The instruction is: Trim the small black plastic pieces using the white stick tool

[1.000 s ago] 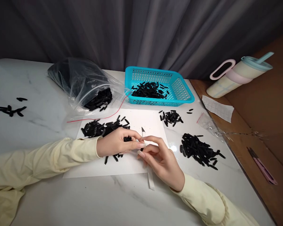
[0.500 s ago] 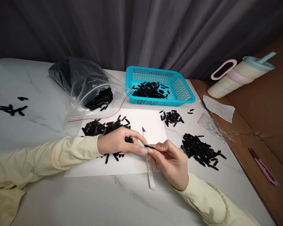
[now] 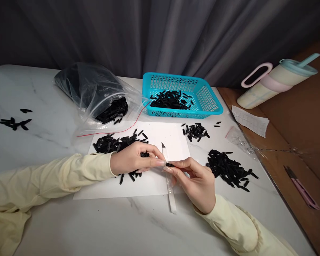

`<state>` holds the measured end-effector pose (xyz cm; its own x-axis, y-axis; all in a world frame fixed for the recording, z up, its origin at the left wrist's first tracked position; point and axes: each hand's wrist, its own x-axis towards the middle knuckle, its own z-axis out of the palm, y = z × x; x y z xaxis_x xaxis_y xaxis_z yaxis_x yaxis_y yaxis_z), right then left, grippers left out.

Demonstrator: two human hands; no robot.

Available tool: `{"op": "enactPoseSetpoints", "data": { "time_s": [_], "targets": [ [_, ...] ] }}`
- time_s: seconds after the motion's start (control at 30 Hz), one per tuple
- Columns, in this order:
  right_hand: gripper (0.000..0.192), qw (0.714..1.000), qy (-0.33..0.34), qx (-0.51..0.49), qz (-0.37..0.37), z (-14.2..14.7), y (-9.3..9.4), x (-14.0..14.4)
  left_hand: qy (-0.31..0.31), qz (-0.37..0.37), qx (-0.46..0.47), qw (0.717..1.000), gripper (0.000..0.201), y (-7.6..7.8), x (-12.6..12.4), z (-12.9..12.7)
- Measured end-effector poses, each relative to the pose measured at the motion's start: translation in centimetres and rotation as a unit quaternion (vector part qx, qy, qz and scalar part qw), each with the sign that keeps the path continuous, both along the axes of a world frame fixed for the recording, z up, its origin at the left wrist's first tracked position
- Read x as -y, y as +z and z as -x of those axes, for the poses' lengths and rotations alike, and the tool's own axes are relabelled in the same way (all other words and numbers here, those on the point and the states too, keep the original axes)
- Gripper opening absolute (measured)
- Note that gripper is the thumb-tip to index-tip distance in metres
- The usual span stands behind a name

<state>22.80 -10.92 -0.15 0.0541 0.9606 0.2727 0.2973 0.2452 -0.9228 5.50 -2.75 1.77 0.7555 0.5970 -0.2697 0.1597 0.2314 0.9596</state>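
A small, narrow black piece (image 3: 170,164) is pinched between my two hands above the white paper (image 3: 146,190). My left hand (image 3: 138,156) grips its left end with thumb and forefinger. Thumb and fingers of my right hand (image 3: 194,177) close on its right end. Beneath them lies a craft knife (image 3: 171,201) with a white handle, its dark blade pointing away from me; the hands cover part of it. Behind and under my left hand spreads a pile of similar black pieces (image 3: 109,143), partly hidden.
A clear zip bag (image 3: 96,89) of black pieces lies behind the paper, beside a blue basket (image 3: 213,106) holding more. Other piles (image 3: 226,169) sit to the right. At the far right are a tumbler (image 3: 272,87), a paper slip (image 3: 250,121) and a pink cutter (image 3: 302,192).
Both hands stay together, and the black piece has turned slightly between the fingertips, showing more of its side. The view has shifted a little.
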Motion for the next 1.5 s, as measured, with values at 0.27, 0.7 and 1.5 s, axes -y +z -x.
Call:
{"op": "enactPoseSetpoints", "data": {
  "time_s": [0.27, 0.7, 1.5],
  "targets": [
    [0.009, 0.999, 0.034, 0.032, -0.008, -0.33, 0.11, 0.0, 0.018, 0.019, 0.019, 0.999, 0.016, 0.28, 0.06, -0.17],
    [0.012, 0.998, 0.044, 0.035, -0.024, -0.31, 0.16, -0.11, 0.004, 0.002, 0.012, 1.0, 0.021, 0.06, -0.08, 0.06],
    [0.015, 0.996, 0.015, 0.064, -0.068, -0.45, -0.18, 0.08, 0.019, 0.013, 0.021, 1.0, 0.014, 0.11, -0.09, -0.01]
  ]
}}
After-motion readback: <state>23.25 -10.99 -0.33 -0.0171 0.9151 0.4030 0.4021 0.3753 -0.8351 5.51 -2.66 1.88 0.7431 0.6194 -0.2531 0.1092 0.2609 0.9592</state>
